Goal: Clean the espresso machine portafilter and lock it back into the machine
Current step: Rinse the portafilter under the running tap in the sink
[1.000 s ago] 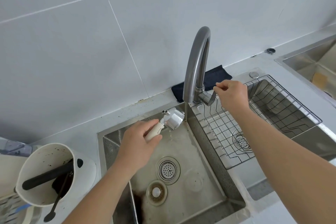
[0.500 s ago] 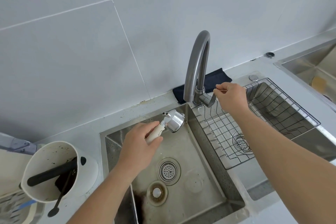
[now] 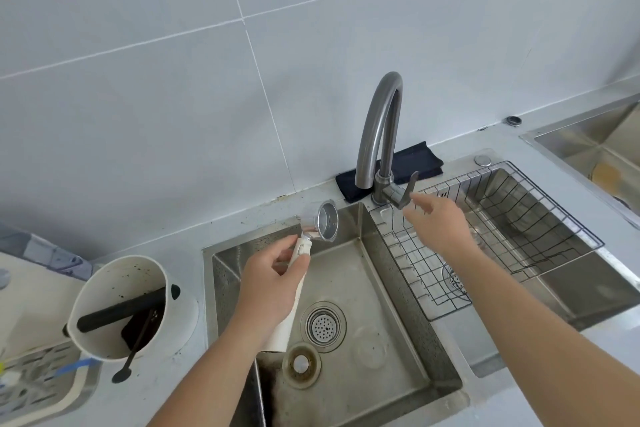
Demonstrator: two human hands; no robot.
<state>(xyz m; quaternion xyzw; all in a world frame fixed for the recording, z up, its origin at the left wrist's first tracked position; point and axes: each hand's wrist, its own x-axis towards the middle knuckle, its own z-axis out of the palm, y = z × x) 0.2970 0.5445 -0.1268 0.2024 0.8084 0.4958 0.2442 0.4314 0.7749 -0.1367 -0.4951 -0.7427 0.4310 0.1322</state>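
My left hand [image 3: 273, 282] grips the cream handle of the portafilter [image 3: 323, 226] over the left sink basin [image 3: 377, 329]. Its shiny metal basket is raised near the basin's back edge, with the open side tilted toward me. No water runs from the grey curved faucet [image 3: 379, 128]. My right hand [image 3: 441, 224] hovers just below and right of the faucet lever [image 3: 408, 189], fingers spread, touching nothing. The espresso machine is out of view.
A wire rack [image 3: 512, 229] sits in the right basin. A dark cloth [image 3: 412, 163] lies behind the faucet. A white knock box [image 3: 117, 305] with a black bar and brush stands left of the sink. Another sink [image 3: 595, 146] is at far right.
My right hand let go of the faucet lever and pulled back, fingers opening. My left hand lifted and turned the portafilter so its basket opening faces me.
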